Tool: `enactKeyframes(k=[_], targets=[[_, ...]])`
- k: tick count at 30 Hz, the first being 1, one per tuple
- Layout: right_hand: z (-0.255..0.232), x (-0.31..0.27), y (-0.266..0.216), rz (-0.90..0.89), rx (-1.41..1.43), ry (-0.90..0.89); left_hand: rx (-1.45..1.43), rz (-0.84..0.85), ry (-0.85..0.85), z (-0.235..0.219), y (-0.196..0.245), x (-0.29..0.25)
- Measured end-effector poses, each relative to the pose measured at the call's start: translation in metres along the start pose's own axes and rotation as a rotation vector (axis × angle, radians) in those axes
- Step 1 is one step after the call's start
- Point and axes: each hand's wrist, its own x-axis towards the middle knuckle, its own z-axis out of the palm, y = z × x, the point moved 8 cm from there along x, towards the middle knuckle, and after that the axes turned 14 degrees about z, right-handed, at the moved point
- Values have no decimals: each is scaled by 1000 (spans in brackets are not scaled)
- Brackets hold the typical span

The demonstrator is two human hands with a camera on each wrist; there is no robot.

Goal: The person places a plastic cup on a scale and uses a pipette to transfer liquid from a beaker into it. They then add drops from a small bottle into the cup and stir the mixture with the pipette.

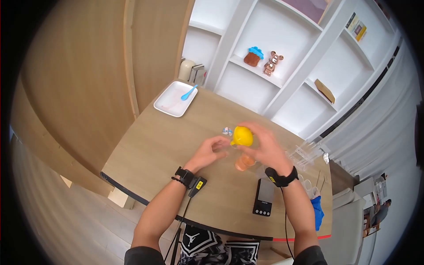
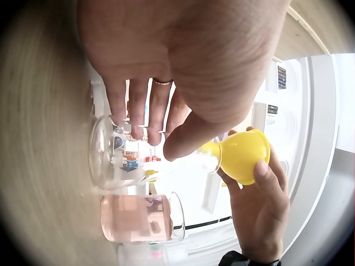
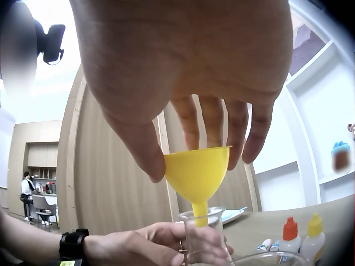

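My left hand (image 1: 207,152) holds a clear glass conical flask (image 2: 108,158) around its neck, thumb on one side and fingers on the other. Printed graduations show on the flask's wall. A yellow funnel (image 3: 197,172) has its stem inside the flask's mouth. From above, my right hand (image 1: 267,148) pinches the funnel's wide rim between thumb and fingers. Close beside the flask stands a glass beaker (image 2: 136,218) of pinkish-orange liquid.
A white tray (image 1: 165,95) with a blue spoon (image 1: 190,93) lies at the far left. Dropper bottles with a red cap (image 3: 289,241) and a yellow cap (image 3: 315,237) stand behind the flask. At right are a black scale (image 1: 263,201), a clear rack (image 1: 304,154) and a blue cloth (image 1: 316,213).
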Motion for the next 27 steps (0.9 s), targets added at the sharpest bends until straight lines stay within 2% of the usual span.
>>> enactKeyframes(k=[4, 9, 13, 16, 18, 19, 22, 23, 25, 27], targets=[[19, 2, 8, 43, -34, -93, 1, -1, 5, 0, 0, 0], [13, -4, 1, 14, -31, -104, -8, -46, 11, -1, -6, -2], [-28, -26, -5, -48, -20, 53, -14, -39, 33, -6, -9, -1], [-70, -60, 5, -17, 100, 95, -13, -58, 108, -6, 0, -3], [-89, -93, 37, 165, 244, 8, -9, -105, 134, -9, 3, -4], [-97, -112, 56, 212, 345, 20, 44, -8, 172, -6, 17, -1], [-108, -169, 100, 318, 696, -7, 176, 50, 221, -21, 16, -3], [-104, -185, 110, 373, 753, -59, 227, 68, 265, -22, 23, -3], [-92, -216, 129, 483, 878, -158, 148, 52, 311, -27, 24, -6], [-77, -238, 149, 538, 871, -276, 65, 80, 311, -35, 24, -9]])
